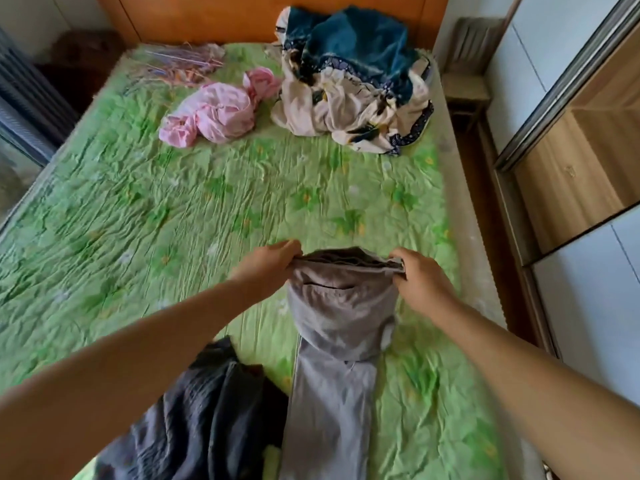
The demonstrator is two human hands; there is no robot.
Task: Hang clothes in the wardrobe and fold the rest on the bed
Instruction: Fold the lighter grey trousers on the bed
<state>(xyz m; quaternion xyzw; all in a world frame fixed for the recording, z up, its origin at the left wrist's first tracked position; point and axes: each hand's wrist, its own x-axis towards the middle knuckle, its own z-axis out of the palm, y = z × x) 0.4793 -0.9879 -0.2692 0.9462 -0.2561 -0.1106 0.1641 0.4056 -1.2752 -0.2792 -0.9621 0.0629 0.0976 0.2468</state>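
Grey trousers (pixel 337 341) lie lengthwise on the green bed (pixel 156 216), their waistband lifted off the cover. My left hand (pixel 268 266) pinches the waistband's left corner and my right hand (pixel 420 280) grips its right corner. A dark crumpled garment (pixel 204 414) lies just left of the trouser legs, near the bed's front edge. Farther back sit a pink bundled garment (pixel 214 112) and a heap of blue and cream patterned cloth (pixel 349 74). Several thin hangers (pixel 176 64) lie at the far left by the headboard. The wardrobe (pixel 581 161) stands to the right with its sliding door open.
An orange wooden headboard (pixel 214 15) closes the far end of the bed. A wooden chair (pixel 467 71) stands in the narrow floor strip between bed and wardrobe. A dark radiator or curtain (pixel 24 98) runs along the left side.
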